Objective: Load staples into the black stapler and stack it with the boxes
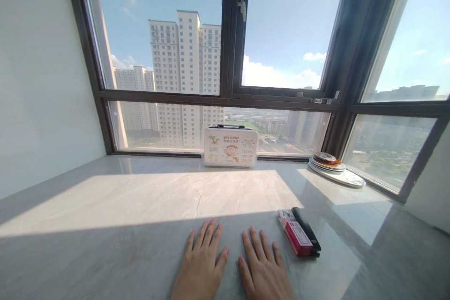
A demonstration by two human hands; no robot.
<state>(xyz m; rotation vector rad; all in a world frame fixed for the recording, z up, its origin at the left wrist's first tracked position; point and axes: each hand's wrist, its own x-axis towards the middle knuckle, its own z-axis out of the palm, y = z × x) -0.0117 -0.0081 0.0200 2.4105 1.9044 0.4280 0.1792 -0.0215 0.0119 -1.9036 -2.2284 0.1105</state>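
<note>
My left hand (203,262) lies palm down on the grey marble-look sill (116,262), fingers spread and holding nothing. Beside it, a small gap away, my right hand (263,265) rests flat in the same manner, also bare. Just to the right of my right hand is a red and white cardboard box (295,234), with a long black object that looks like a stapler (307,230) lying against its right side. Neither hand touches them.
A white case with cartoon prints (231,147) stands upright against the window at the back. Stacked plates and a brown glass dish (330,164) sit in the back right corner. Dark window frames (218,99) border the sill, and a white wall (42,79) rises at left.
</note>
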